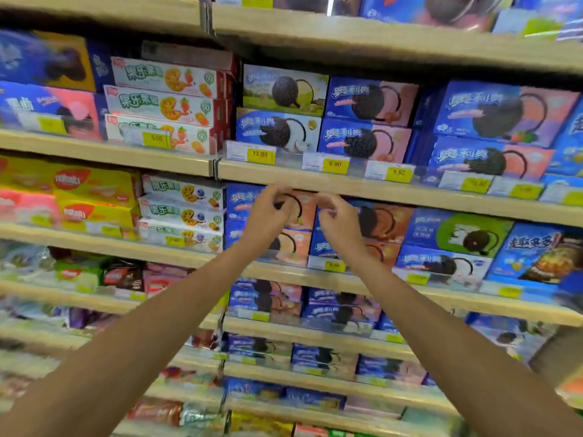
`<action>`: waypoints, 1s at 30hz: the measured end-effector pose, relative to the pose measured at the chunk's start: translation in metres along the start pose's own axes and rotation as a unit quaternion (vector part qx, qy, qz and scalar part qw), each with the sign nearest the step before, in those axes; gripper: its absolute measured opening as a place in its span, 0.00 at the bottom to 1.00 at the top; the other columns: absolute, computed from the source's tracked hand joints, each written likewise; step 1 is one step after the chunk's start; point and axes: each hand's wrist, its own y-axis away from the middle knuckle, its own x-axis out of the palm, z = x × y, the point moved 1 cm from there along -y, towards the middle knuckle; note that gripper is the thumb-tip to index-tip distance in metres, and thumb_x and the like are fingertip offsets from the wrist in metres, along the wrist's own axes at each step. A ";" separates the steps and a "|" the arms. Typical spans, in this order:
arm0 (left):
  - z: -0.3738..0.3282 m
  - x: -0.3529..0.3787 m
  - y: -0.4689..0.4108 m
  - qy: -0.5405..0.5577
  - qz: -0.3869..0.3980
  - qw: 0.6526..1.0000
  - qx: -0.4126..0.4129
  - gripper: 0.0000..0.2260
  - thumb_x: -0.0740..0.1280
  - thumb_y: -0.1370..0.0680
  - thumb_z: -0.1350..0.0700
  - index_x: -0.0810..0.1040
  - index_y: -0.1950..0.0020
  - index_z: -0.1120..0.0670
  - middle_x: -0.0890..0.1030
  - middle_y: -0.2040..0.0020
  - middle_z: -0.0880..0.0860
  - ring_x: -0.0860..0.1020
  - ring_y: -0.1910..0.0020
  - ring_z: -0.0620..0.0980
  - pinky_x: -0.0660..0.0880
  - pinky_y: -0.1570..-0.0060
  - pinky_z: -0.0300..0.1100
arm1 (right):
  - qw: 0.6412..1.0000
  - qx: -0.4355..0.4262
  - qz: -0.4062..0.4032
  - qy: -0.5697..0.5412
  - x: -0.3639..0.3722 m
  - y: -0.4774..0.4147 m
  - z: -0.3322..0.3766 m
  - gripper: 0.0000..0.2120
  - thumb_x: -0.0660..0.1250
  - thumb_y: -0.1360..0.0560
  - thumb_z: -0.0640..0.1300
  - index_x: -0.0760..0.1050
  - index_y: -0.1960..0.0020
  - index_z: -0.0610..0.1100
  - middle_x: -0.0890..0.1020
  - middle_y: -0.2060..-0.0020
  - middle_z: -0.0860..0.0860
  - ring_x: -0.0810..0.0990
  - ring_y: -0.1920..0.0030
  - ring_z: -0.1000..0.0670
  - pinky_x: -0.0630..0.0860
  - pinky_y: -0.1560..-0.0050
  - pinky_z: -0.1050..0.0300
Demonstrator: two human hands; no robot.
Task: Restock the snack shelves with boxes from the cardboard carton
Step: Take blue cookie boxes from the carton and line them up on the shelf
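Both my arms reach up to the third shelf from the top. My left hand (268, 216) hovers with loosely curled fingers in front of the top blue-and-peach cookie box (299, 209) of a stack of two. My right hand (339, 223) is just to its right, fingers also loosely curled, in front of the neighbouring stack of blue-and-orange cookie boxes (381, 222). Neither hand visibly holds anything. Whether the fingertips touch the boxes is blurred. The cardboard carton is out of view.
Wooden shelves (378, 187) run across the whole view, packed with snack boxes. White-and-red cookie boxes (181, 212) sit left of my hands, a green-fronted box (457, 234) to the right. Yellow price tags (334, 165) line the shelf edges. Lower shelves hold more blue boxes.
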 end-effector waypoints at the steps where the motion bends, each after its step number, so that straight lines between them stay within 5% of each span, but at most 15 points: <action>1: 0.009 0.001 0.010 0.007 0.008 1.000 -0.017 0.12 0.60 0.20 0.61 0.74 0.38 0.59 0.75 0.44 0.52 0.74 0.45 0.47 0.69 0.54 0.26 | 1.000 0.016 0.011 -0.009 0.002 0.010 -0.005 0.13 0.59 0.23 0.32 0.76 0.42 0.37 0.79 0.50 0.48 0.76 0.49 0.52 0.70 0.48 0.67; 5: 0.070 0.009 0.068 0.025 0.057 0.990 -0.130 0.12 0.60 0.20 0.63 0.74 0.38 0.61 0.78 0.44 0.55 0.76 0.52 0.47 0.72 0.55 0.33 | 0.992 0.100 0.077 -0.016 0.028 0.065 -0.052 0.11 0.59 0.24 0.30 0.77 0.46 0.36 0.80 0.53 0.44 0.77 0.52 0.51 0.70 0.55 0.75; 7: 0.097 0.012 0.103 0.053 0.079 0.978 -0.187 0.12 0.59 0.20 0.64 0.73 0.37 0.63 0.76 0.46 0.53 0.73 0.59 0.42 0.71 0.63 0.27 | 0.982 0.155 0.112 -0.006 0.043 0.093 -0.078 0.10 0.58 0.22 0.33 0.77 0.46 0.38 0.81 0.51 0.42 0.79 0.53 0.47 0.75 0.55 0.66; 10: 0.136 0.023 0.146 0.104 0.095 0.954 -0.266 0.11 0.59 0.21 0.68 0.73 0.40 0.65 0.75 0.51 0.52 0.73 0.59 0.39 0.71 0.60 0.25 | 0.961 0.218 0.170 0.003 0.062 0.131 -0.112 0.11 0.56 0.21 0.34 0.76 0.45 0.36 0.81 0.51 0.39 0.80 0.52 0.42 0.76 0.50 0.51; 13: 0.188 0.033 0.189 0.169 0.098 0.902 -0.384 0.11 0.55 0.21 0.70 0.77 0.55 0.64 0.73 0.59 0.52 0.74 0.59 0.39 0.73 0.67 0.29 | 0.932 0.286 0.221 0.009 0.082 0.178 -0.149 0.10 0.57 0.21 0.36 0.76 0.48 0.41 0.81 0.53 0.41 0.80 0.51 0.37 0.77 0.47 0.43; 16: 0.233 0.036 0.249 0.206 0.083 0.849 -0.479 0.09 0.67 0.31 0.68 0.80 0.71 0.59 0.78 0.69 0.54 0.78 0.65 0.45 0.75 0.71 0.30 | 0.889 0.355 0.287 0.023 0.104 0.228 -0.190 0.11 0.57 0.21 0.37 0.76 0.44 0.39 0.82 0.50 0.41 0.81 0.55 0.44 0.78 0.54 0.52; 18: 0.264 0.044 0.290 0.119 0.106 0.845 -0.510 0.10 0.65 0.26 0.65 0.76 0.66 0.54 0.76 0.71 0.48 0.76 0.68 0.41 0.72 0.68 0.29 | 0.854 0.402 0.328 0.032 0.119 0.263 -0.219 0.12 0.59 0.22 0.37 0.76 0.43 0.38 0.81 0.50 0.44 0.79 0.58 0.51 0.73 0.60 0.61; 22: 0.324 0.075 0.377 0.112 0.189 0.764 -0.606 0.12 0.60 0.22 0.65 0.68 0.65 0.54 0.65 0.68 0.49 0.63 0.68 0.45 0.60 0.66 0.36 | 0.785 0.483 0.386 0.038 0.152 0.341 -0.276 0.09 0.61 0.24 0.38 0.77 0.47 0.36 0.81 0.54 0.41 0.79 0.55 0.45 0.74 0.54 0.55; 27: 0.369 0.089 0.445 0.024 0.197 0.748 -0.633 0.14 0.64 0.24 0.62 0.68 0.68 0.51 0.66 0.69 0.51 0.63 0.70 0.46 0.61 0.68 0.38 | 0.720 0.547 0.422 0.064 0.181 0.413 -0.324 0.12 0.63 0.26 0.35 0.74 0.46 0.28 0.77 0.60 0.33 0.74 0.61 0.48 0.67 0.60 0.56; 30: 0.417 0.105 0.501 0.004 0.211 0.720 -0.661 0.17 0.61 0.22 0.66 0.66 0.68 0.50 0.66 0.71 0.51 0.62 0.72 0.47 0.60 0.69 0.39 | 0.669 0.588 0.452 0.045 0.210 0.472 -0.368 0.08 0.60 0.24 0.35 0.75 0.50 0.33 0.78 0.64 0.43 0.77 0.58 0.45 0.74 0.50 0.45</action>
